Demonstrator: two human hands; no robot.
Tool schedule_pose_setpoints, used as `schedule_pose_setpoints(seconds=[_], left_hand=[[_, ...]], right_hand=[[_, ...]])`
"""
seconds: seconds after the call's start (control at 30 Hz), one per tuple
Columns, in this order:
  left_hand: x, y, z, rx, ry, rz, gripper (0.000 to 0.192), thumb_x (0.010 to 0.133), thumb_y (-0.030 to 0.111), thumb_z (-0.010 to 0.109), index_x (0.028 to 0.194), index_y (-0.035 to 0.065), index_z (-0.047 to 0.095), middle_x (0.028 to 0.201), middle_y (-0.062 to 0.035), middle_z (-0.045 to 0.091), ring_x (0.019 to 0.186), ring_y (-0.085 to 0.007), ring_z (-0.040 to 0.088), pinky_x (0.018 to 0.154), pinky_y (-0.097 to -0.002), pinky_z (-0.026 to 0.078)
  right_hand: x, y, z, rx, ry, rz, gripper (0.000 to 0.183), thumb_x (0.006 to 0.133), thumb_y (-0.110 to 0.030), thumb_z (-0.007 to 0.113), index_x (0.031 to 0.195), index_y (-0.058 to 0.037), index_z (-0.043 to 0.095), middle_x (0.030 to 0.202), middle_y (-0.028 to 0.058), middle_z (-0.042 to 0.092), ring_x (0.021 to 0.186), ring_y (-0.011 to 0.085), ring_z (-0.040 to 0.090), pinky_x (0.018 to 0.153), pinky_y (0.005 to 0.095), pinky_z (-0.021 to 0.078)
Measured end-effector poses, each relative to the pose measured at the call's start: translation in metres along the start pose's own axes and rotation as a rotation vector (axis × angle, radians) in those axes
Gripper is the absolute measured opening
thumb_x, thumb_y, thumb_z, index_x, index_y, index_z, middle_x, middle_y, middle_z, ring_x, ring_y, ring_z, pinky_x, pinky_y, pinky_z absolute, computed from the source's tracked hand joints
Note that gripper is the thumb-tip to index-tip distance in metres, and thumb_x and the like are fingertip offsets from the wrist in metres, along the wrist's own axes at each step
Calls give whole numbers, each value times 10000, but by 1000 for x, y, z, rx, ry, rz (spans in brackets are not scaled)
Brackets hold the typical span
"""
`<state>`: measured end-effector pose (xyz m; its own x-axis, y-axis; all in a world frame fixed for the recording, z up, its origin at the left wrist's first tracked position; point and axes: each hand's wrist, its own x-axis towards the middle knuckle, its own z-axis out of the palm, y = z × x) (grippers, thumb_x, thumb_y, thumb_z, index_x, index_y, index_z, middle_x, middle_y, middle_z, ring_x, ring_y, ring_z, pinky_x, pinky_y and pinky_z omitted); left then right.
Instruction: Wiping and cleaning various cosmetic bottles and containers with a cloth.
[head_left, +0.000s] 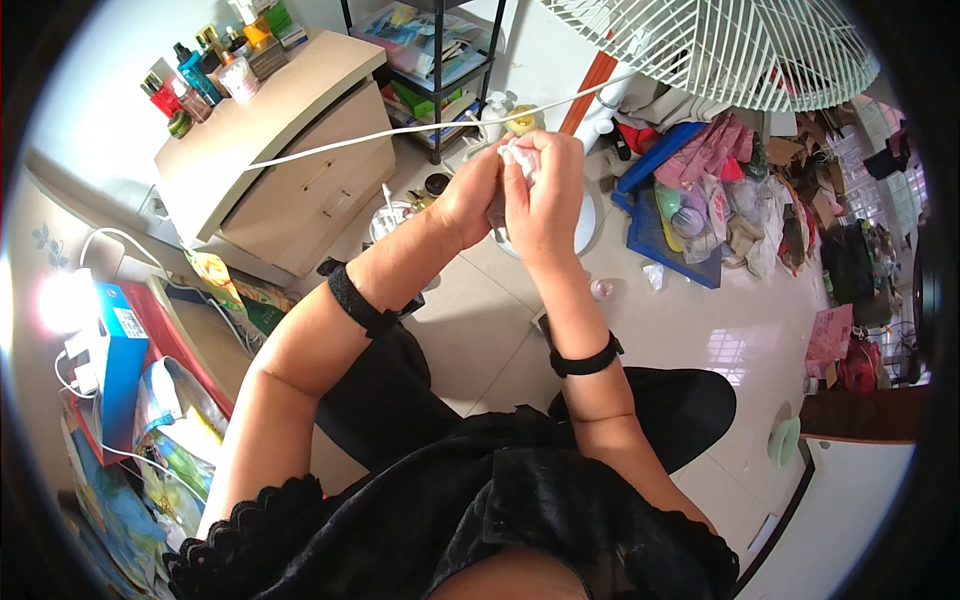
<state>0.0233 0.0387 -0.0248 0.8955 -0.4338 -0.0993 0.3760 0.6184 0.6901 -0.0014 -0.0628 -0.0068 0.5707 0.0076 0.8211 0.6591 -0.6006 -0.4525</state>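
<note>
Both hands meet in front of me, above the round white base of a standing fan (585, 221). My right hand (551, 195) is closed on a crumpled white tissue or cloth (527, 161), its thumb pressed along it. My left hand (476, 195) is against the other side of the bundle; its fingers are largely hidden behind the right hand, so its grip cannot be made out. Black straps circle both forearms. A white cord (375, 136) passes just beyond the hands.
A fan's white wire cage (720, 45) hangs at the upper right. Beige drawers (315, 187) bear cosmetic bottles at the upper left, beside a black shelf rack (439, 82). Plastic bags and cloths are heaped near a blue plastic piece (671, 251). A small jar (601, 289) lies on the tiled floor.
</note>
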Motion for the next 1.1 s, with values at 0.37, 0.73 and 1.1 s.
schedule_pose_setpoints(seconds=[0.37, 0.73, 1.1], left_hand=[[11, 23, -22, -56, 116, 136, 289, 943, 357, 575, 998, 76, 538, 861, -54, 540, 761, -159, 523, 703, -300, 460], [0, 13, -1, 73, 90, 176, 374, 938, 390, 587, 1089, 48, 585, 961, -58, 621, 859, -137, 610, 768, -307, 529], [0, 19, -3, 258, 9, 238, 361, 987, 293, 524, 1260, 58, 535, 999, -37, 627, 865, -108, 591, 769, -262, 505]], right_hand=[[-68, 8, -10, 281, -40, 350, 155, 877, -73, 611, 977, -3, 515, 907, 113, 516, 843, 231, 538, 763, 339, 446], [-17, -2, 6, 196, 5, 83, 223, 936, -160, 529, 1104, -15, 512, 1081, 154, 536, 1023, 320, 507, 919, 405, 388], [-20, 2, 19, 277, 127, 316, 235, 914, -60, 524, 1135, 10, 490, 1105, 170, 559, 1019, 315, 553, 916, 386, 427]])
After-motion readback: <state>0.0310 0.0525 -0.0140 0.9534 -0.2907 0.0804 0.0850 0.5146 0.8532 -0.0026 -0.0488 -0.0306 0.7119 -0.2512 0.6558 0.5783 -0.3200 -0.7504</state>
